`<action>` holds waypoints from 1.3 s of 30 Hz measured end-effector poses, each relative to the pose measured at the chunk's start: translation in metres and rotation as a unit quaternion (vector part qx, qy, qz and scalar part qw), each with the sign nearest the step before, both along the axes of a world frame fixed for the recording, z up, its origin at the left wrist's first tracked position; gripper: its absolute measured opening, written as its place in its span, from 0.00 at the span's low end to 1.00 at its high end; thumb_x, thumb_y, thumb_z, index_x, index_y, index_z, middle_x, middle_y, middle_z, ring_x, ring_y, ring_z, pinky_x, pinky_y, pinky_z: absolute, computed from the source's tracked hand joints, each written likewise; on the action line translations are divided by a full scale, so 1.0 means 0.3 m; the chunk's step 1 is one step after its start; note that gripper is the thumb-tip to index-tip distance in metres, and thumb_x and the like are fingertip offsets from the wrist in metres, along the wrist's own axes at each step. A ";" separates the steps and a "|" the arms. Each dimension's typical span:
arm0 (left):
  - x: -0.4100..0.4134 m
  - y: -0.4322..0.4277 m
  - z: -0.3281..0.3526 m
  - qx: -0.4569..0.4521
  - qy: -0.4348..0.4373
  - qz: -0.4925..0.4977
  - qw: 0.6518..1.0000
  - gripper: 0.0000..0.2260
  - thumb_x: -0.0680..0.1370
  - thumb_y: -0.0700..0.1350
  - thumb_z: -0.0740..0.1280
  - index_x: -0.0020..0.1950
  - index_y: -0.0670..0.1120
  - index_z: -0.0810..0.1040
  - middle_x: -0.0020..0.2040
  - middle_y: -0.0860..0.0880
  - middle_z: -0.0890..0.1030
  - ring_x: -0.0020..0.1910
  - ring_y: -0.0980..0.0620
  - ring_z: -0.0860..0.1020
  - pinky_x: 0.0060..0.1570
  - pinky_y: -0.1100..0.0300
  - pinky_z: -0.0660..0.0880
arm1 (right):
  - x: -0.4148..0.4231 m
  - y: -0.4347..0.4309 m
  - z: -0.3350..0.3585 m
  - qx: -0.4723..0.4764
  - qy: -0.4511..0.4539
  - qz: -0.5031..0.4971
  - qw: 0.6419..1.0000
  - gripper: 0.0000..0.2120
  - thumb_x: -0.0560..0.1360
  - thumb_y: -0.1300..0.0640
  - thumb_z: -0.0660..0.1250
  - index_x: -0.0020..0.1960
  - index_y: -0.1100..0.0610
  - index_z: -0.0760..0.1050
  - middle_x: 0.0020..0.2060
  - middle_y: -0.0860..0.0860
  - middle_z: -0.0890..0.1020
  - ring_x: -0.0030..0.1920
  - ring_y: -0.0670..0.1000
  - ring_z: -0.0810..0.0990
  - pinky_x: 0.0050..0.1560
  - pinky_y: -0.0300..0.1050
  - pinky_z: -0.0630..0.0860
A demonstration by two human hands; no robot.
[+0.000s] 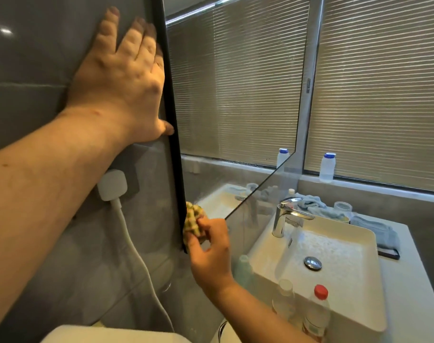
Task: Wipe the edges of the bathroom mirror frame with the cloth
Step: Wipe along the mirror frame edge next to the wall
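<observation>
The mirror's black frame (pixel 174 149) runs down its left edge, from the top of the view to a lower corner above the sink counter. My left hand (pixel 122 80) lies flat on the grey wall tile, fingers spread and straight, its edge and thumb against the frame. My right hand (pixel 208 248) grips a bunched yellow-green checked cloth (pixel 193 220) and presses it onto the frame near the lower left corner. The mirror glass (pixel 235 95) reflects the window blinds.
A white plug and cable (pixel 113 185) hang on the wall left of the frame. Below right stand a white basin (pixel 334 256) with a chrome tap (pixel 286 214), bottles (pixel 316 315) at its front, and towels (pixel 312 206) behind. A bottle (pixel 327 167) sits on the window sill.
</observation>
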State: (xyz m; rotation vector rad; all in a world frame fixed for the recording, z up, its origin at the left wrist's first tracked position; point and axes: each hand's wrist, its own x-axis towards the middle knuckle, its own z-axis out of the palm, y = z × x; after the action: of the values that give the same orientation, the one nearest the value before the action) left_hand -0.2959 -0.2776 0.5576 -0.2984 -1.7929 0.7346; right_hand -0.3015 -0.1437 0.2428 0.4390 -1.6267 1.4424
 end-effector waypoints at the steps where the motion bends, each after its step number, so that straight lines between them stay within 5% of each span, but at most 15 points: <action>1: 0.074 0.040 -0.010 0.003 0.006 0.059 0.998 0.54 0.65 0.77 0.57 0.75 0.36 0.58 0.77 0.37 0.58 0.77 0.40 0.55 0.75 0.39 0.49 | 0.014 -0.007 -0.007 -0.001 -0.001 0.002 1.000 0.11 0.72 0.59 0.72 0.51 0.50 0.73 0.44 0.47 0.73 0.45 0.46 0.75 0.47 0.37 0.72; 6: 0.072 0.040 -0.022 -0.011 -0.025 0.110 0.994 0.55 0.65 0.79 0.53 0.76 0.37 0.55 0.78 0.39 0.57 0.78 0.41 0.54 0.75 0.40 0.47 | 0.000 0.022 0.003 -0.001 -0.018 -0.004 1.000 0.10 0.72 0.60 0.70 0.52 0.51 0.75 0.46 0.48 0.75 0.47 0.42 0.75 0.49 0.36 0.74; 11: 0.058 0.040 -0.035 -0.031 -0.026 0.103 0.994 0.54 0.66 0.78 0.51 0.77 0.38 0.54 0.79 0.39 0.55 0.78 0.42 0.53 0.76 0.41 0.47 | -0.117 0.100 0.031 -0.196 -0.255 -0.036 0.946 0.11 0.75 0.61 0.71 0.45 0.46 0.74 0.45 0.50 0.81 0.46 0.48 0.80 0.54 0.56 0.79; 14: 0.065 0.044 -0.030 -0.017 -0.030 0.081 0.996 0.54 0.66 0.77 0.55 0.77 0.38 0.54 0.78 0.39 0.56 0.78 0.41 0.53 0.76 0.41 0.49 | -0.145 0.099 0.048 -0.287 -0.300 -0.038 0.909 0.10 0.76 0.60 0.71 0.43 0.47 0.72 0.42 0.48 0.80 0.46 0.51 0.81 0.56 0.57 0.79; 17: 0.064 0.040 -0.037 -0.017 -0.017 0.078 0.997 0.53 0.66 0.77 0.56 0.77 0.38 0.55 0.78 0.39 0.56 0.78 0.41 0.53 0.76 0.41 0.50 | -0.129 0.065 0.031 -0.261 -0.307 -0.051 0.914 0.08 0.76 0.57 0.71 0.44 0.47 0.73 0.45 0.50 0.81 0.47 0.51 0.81 0.56 0.57 0.79; 21: 0.078 0.042 -0.033 -0.015 -0.021 0.074 0.997 0.53 0.66 0.76 0.59 0.76 0.38 0.57 0.77 0.38 0.58 0.77 0.41 0.55 0.76 0.42 0.50 | -0.036 0.009 0.003 -0.188 -0.288 -0.029 0.939 0.04 0.76 0.53 0.70 0.49 0.49 0.75 0.50 0.52 0.80 0.48 0.46 0.80 0.54 0.51 0.79; 25: 0.083 0.044 -0.033 -0.018 -0.024 0.080 0.996 0.52 0.67 0.75 0.60 0.76 0.38 0.58 0.77 0.38 0.59 0.77 0.40 0.56 0.75 0.41 0.50 | 0.070 -0.030 0.009 -0.110 -0.178 -0.004 0.978 0.05 0.76 0.57 0.72 0.48 0.51 0.77 0.47 0.51 0.77 0.46 0.42 0.77 0.48 0.36 0.75; 39: 0.115 0.060 -0.029 -0.018 -0.042 0.115 0.992 0.52 0.66 0.76 0.57 0.76 0.38 0.59 0.77 0.38 0.59 0.77 0.40 0.57 0.75 0.40 0.49 | -0.019 0.000 0.231 -0.046 -0.005 -0.029 0.998 0.14 0.73 0.63 0.69 0.58 0.60 0.82 0.50 0.54 0.80 0.52 0.40 0.78 0.56 0.36 0.76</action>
State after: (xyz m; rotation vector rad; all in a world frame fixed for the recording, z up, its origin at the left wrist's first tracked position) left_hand -0.2615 -0.2597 0.5490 -0.1492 -1.9167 0.9283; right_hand -0.3072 -0.1437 0.3121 0.3290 -1.5613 1.4712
